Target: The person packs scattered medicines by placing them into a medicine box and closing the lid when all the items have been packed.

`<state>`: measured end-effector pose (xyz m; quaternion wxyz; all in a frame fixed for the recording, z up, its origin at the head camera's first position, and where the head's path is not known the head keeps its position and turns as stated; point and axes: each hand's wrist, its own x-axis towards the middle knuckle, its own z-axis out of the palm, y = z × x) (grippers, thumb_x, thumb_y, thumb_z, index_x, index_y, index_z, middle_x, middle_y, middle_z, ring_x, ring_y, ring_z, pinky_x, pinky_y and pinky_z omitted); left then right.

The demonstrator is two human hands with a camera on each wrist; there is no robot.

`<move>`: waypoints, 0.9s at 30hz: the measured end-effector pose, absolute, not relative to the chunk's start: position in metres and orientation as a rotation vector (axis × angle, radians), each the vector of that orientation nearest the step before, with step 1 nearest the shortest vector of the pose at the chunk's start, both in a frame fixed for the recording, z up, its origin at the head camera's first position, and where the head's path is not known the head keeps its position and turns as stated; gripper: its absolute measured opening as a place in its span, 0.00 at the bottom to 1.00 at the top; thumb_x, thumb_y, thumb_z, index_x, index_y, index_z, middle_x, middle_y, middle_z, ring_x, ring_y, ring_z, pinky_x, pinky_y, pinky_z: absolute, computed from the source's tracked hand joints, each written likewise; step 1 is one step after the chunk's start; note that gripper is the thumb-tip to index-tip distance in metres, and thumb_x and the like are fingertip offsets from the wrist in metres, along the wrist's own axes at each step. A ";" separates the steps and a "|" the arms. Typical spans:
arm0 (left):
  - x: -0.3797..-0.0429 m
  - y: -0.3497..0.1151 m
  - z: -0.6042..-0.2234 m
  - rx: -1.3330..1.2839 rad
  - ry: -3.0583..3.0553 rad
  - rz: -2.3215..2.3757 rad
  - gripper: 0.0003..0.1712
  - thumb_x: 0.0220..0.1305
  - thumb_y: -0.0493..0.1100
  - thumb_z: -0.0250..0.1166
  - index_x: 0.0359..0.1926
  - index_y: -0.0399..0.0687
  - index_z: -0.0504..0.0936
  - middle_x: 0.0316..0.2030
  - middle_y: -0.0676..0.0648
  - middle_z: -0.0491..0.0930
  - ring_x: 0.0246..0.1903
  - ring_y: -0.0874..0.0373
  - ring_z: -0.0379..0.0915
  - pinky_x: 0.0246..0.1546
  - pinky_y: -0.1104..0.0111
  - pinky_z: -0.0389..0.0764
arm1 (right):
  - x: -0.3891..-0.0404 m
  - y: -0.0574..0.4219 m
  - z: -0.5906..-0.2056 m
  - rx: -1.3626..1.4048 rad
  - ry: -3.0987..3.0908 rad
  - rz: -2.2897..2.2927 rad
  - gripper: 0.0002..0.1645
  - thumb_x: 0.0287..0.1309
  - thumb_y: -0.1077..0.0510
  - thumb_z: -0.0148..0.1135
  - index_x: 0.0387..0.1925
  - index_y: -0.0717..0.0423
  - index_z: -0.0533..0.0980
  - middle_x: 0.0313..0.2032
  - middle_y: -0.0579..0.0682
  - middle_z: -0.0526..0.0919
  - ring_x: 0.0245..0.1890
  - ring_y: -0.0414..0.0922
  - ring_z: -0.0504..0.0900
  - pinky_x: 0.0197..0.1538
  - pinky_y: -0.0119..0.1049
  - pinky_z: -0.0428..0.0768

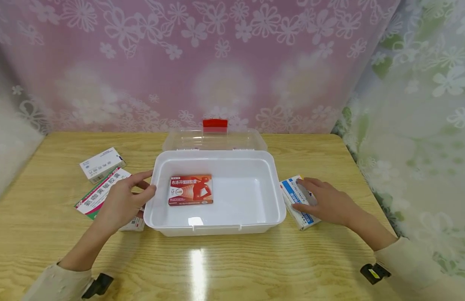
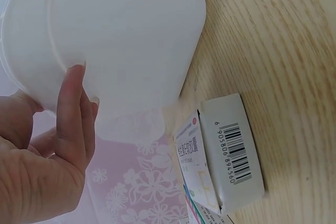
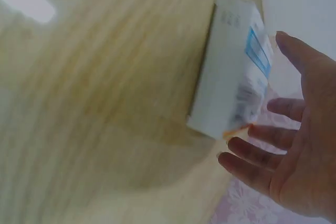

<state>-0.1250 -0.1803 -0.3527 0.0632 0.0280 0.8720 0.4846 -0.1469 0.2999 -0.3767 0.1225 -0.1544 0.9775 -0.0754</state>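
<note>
Blue-and-white medicine carton [image 1: 294,195] right of white bin [image 1: 236,192] seems light, crushable, best pinched by its sides; right hand [image 1: 326,200] spread, left hand [image 1: 117,205] gripping bin.

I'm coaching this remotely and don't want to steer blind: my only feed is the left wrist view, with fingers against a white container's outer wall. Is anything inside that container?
Observer: Yes, the head view shows a red box lying in the left part of the white container.
Operator: Good, that's hidden from me. What is happening on its right side?
Observer: The right hand is at a blue-and-white box there.
Operator: And what's beyond the container, at the back?
Observer: A red latch sits on the far edge of its opened clear lid.
</note>
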 end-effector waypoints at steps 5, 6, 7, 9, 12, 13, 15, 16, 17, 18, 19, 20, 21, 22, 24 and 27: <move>-0.124 -0.181 -0.352 0.062 2.623 1.463 0.29 0.68 0.46 0.57 0.67 0.41 0.66 0.44 0.37 0.74 0.29 0.53 0.81 0.21 0.64 0.83 | -0.141 0.289 -0.387 -0.409 2.920 -0.193 0.56 0.49 0.21 0.53 0.68 0.54 0.64 0.67 0.64 0.59 0.58 0.70 0.65 0.33 0.62 0.79; -0.124 -0.182 -0.352 0.060 2.623 1.463 0.29 0.68 0.46 0.57 0.68 0.41 0.66 0.44 0.37 0.74 0.29 0.53 0.81 0.21 0.64 0.83 | -0.140 0.287 -0.389 -0.401 2.930 -0.194 0.56 0.49 0.21 0.54 0.68 0.54 0.65 0.67 0.64 0.59 0.58 0.70 0.66 0.32 0.60 0.79; -0.123 -0.182 -0.352 0.059 2.622 1.465 0.29 0.68 0.46 0.57 0.68 0.41 0.66 0.44 0.37 0.74 0.29 0.53 0.81 0.21 0.64 0.83 | -0.140 0.285 -0.389 -0.393 2.940 -0.197 0.56 0.49 0.22 0.55 0.68 0.55 0.64 0.66 0.65 0.59 0.57 0.70 0.66 0.30 0.58 0.79; -0.123 -0.182 -0.352 0.062 2.624 1.467 0.30 0.68 0.46 0.57 0.68 0.41 0.66 0.44 0.37 0.74 0.29 0.52 0.81 0.21 0.64 0.83 | -0.139 0.281 -0.390 -0.371 2.952 -0.205 0.55 0.50 0.24 0.57 0.68 0.56 0.65 0.65 0.66 0.59 0.56 0.70 0.67 0.29 0.58 0.79; -0.123 -0.182 -0.351 0.066 2.633 1.466 0.30 0.68 0.47 0.57 0.68 0.41 0.66 0.44 0.37 0.75 0.29 0.53 0.81 0.21 0.65 0.83 | -0.137 0.275 -0.389 -0.331 2.960 -0.202 0.54 0.50 0.27 0.60 0.67 0.58 0.65 0.65 0.68 0.60 0.55 0.72 0.67 0.30 0.61 0.78; -0.123 -0.181 -0.351 0.065 2.638 1.461 0.30 0.68 0.47 0.57 0.68 0.41 0.66 0.44 0.37 0.75 0.29 0.53 0.81 0.21 0.65 0.83 | -0.136 0.273 -0.389 -0.316 2.961 -0.199 0.54 0.50 0.28 0.61 0.68 0.58 0.65 0.65 0.68 0.60 0.55 0.73 0.66 0.31 0.62 0.78; -0.123 -0.181 -0.351 0.061 2.646 1.455 0.30 0.68 0.47 0.57 0.67 0.41 0.67 0.44 0.37 0.75 0.29 0.54 0.81 0.21 0.66 0.83 | -0.135 0.269 -0.389 -0.293 2.966 -0.193 0.53 0.50 0.29 0.62 0.68 0.59 0.65 0.65 0.69 0.60 0.55 0.73 0.66 0.32 0.65 0.77; -0.123 -0.181 -0.352 0.058 2.650 1.450 0.30 0.68 0.47 0.57 0.67 0.41 0.67 0.44 0.37 0.75 0.29 0.54 0.81 0.21 0.66 0.83 | -0.135 0.268 -0.389 -0.285 2.970 -0.188 0.53 0.50 0.29 0.62 0.68 0.59 0.65 0.65 0.69 0.60 0.55 0.73 0.66 0.33 0.66 0.76; -0.123 -0.180 -0.352 0.055 2.649 1.451 0.30 0.68 0.48 0.56 0.67 0.41 0.67 0.44 0.37 0.75 0.29 0.54 0.81 0.21 0.66 0.83 | -0.135 0.268 -0.389 -0.282 2.974 -0.185 0.53 0.50 0.30 0.63 0.68 0.59 0.65 0.65 0.69 0.60 0.55 0.74 0.66 0.34 0.66 0.76; -0.123 -0.180 -0.352 0.053 2.651 1.450 0.30 0.68 0.48 0.56 0.67 0.41 0.67 0.44 0.38 0.75 0.29 0.55 0.81 0.21 0.66 0.83 | -0.135 0.268 -0.390 -0.284 2.978 -0.178 0.52 0.50 0.30 0.63 0.67 0.59 0.65 0.65 0.69 0.60 0.54 0.74 0.67 0.35 0.66 0.76; -0.123 -0.180 -0.352 0.050 2.649 1.453 0.30 0.68 0.48 0.56 0.67 0.41 0.67 0.44 0.38 0.75 0.29 0.55 0.81 0.21 0.66 0.83 | -0.135 0.268 -0.390 -0.286 2.981 -0.172 0.52 0.50 0.30 0.63 0.67 0.59 0.65 0.64 0.70 0.60 0.54 0.74 0.67 0.36 0.67 0.76; -0.123 -0.180 -0.352 0.048 2.645 1.457 0.30 0.68 0.48 0.57 0.67 0.42 0.67 0.44 0.38 0.75 0.29 0.54 0.81 0.21 0.65 0.83 | -0.135 0.268 -0.390 -0.292 2.984 -0.168 0.52 0.50 0.30 0.63 0.67 0.59 0.66 0.64 0.70 0.61 0.53 0.75 0.67 0.36 0.67 0.76; -0.123 -0.180 -0.352 0.043 2.641 1.458 0.30 0.68 0.48 0.56 0.67 0.42 0.67 0.44 0.38 0.75 0.29 0.54 0.81 0.21 0.65 0.83 | -0.136 0.269 -0.390 -0.296 2.983 -0.164 0.52 0.50 0.30 0.63 0.67 0.59 0.66 0.64 0.70 0.61 0.53 0.75 0.67 0.36 0.67 0.76; -0.123 -0.180 -0.352 0.040 2.638 1.458 0.30 0.68 0.48 0.56 0.67 0.42 0.67 0.44 0.38 0.75 0.29 0.54 0.81 0.22 0.65 0.83 | -0.136 0.269 -0.390 -0.303 2.982 -0.163 0.51 0.50 0.31 0.63 0.67 0.59 0.66 0.64 0.71 0.61 0.52 0.76 0.67 0.37 0.67 0.76; -0.123 -0.180 -0.353 0.035 2.634 1.459 0.30 0.68 0.48 0.57 0.67 0.41 0.67 0.44 0.37 0.75 0.29 0.54 0.81 0.22 0.65 0.83 | -0.137 0.269 -0.390 -0.317 2.982 -0.162 0.51 0.50 0.31 0.63 0.66 0.60 0.66 0.63 0.72 0.62 0.52 0.76 0.68 0.38 0.67 0.76; -0.123 -0.180 -0.353 0.031 2.635 1.455 0.30 0.68 0.48 0.56 0.68 0.41 0.67 0.44 0.37 0.75 0.29 0.54 0.80 0.22 0.65 0.83 | -0.137 0.270 -0.390 -0.337 2.986 -0.163 0.50 0.51 0.33 0.64 0.66 0.61 0.67 0.63 0.72 0.62 0.52 0.75 0.68 0.39 0.66 0.76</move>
